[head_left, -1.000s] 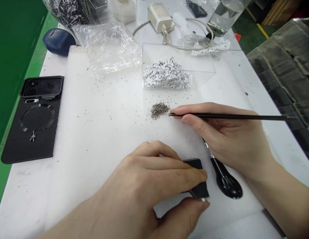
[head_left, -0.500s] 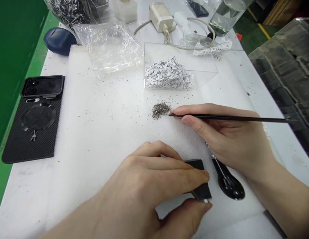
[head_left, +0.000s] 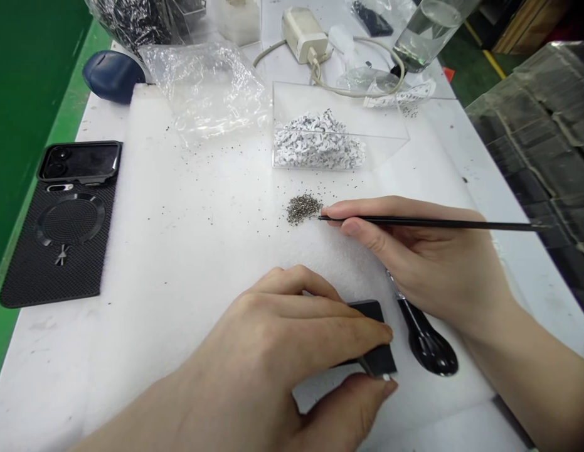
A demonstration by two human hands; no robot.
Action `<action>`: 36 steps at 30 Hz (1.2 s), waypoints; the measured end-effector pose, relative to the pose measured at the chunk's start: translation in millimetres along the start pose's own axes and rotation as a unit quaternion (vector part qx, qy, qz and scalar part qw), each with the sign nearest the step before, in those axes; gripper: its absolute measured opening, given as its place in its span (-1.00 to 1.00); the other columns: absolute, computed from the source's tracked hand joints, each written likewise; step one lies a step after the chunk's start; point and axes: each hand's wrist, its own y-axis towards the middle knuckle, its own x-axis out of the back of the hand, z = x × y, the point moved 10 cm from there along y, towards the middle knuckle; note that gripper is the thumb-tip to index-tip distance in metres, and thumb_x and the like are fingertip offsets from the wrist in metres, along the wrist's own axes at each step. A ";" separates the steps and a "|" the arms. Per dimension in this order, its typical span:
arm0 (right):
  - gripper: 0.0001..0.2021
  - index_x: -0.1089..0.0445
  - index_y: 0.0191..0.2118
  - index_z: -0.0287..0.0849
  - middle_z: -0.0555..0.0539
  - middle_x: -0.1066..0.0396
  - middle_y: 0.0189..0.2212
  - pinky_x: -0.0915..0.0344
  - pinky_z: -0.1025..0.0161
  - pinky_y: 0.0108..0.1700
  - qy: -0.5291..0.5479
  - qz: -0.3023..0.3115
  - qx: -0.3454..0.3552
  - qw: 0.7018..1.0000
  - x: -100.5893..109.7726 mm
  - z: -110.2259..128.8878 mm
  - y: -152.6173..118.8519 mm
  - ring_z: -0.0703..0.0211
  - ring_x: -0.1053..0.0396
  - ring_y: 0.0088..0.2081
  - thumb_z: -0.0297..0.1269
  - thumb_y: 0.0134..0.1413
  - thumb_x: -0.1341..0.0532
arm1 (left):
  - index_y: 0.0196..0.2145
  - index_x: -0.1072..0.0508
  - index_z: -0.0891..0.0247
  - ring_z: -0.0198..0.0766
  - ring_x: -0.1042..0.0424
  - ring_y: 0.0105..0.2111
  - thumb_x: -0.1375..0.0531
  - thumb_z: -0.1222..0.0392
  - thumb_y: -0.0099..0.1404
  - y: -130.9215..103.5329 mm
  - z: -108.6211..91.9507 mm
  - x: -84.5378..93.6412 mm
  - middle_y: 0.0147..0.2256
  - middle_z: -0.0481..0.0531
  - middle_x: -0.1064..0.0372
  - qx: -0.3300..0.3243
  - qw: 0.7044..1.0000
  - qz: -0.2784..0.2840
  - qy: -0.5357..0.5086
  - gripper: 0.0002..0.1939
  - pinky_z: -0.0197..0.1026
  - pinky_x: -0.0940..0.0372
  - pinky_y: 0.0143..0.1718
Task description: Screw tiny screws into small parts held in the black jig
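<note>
My right hand (head_left: 414,251) pinches a thin black rod (head_left: 423,223) with a fine pale tip, like a slim brush or pick. That tip touches the right edge of a small heap of tiny metallic grains (head_left: 303,208) on the white foam sheet (head_left: 188,245). Lower down, my left hand (head_left: 292,345) is closed over a small black block (head_left: 380,358), and its fingers hide much of it. A tiny white piece (head_left: 386,377) shows at the block's lower corner, by the thumb tip. Between block and right wrist lies a black-handled tool (head_left: 430,348), its upper end partly hidden.
Behind the heap stands a clear tray (head_left: 388,135) with many small white pieces (head_left: 320,141). A phone in a black case (head_left: 66,232) lies at the left. Farther back are a plastic bag (head_left: 207,88), a blue rounded object (head_left: 111,76), a charger (head_left: 303,36) and a clear bottle (head_left: 428,31).
Both hands and the things they hold stay almost where they were. The whole view has shifted very slightly.
</note>
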 end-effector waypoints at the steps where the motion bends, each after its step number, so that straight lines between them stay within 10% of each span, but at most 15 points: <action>1: -0.84 -0.66 -0.06 0.04 0.12 -0.70 -0.09 -0.60 0.38 0.06 0.004 0.000 0.000 1.000 0.1 0.2 0.2 0.22 -0.65 -0.03 -0.32 0.31 -0.37 | -0.11 -0.66 0.21 -0.25 -0.63 -0.25 -0.33 0.41 0.34 -0.4 -1.5 0.7 -0.23 -0.07 -0.69 -0.002 1.000 -0.003 0.003 -0.79 -0.16 -0.57 0.01; 36: -0.83 -0.67 -0.10 0.00 0.15 -0.71 -0.12 -0.54 0.56 0.05 -0.001 0.001 -0.009 1.000 0.4 2.5 1.5 0.34 -0.66 -0.04 -0.40 0.28 -0.37 | -0.10 -0.64 0.35 -0.26 -0.60 -0.23 -0.34 0.40 0.36 3.6 -7.0 0.9 -0.22 -0.02 -0.68 -0.024 0.999 0.013 0.016 -0.83 -0.19 -0.51 0.05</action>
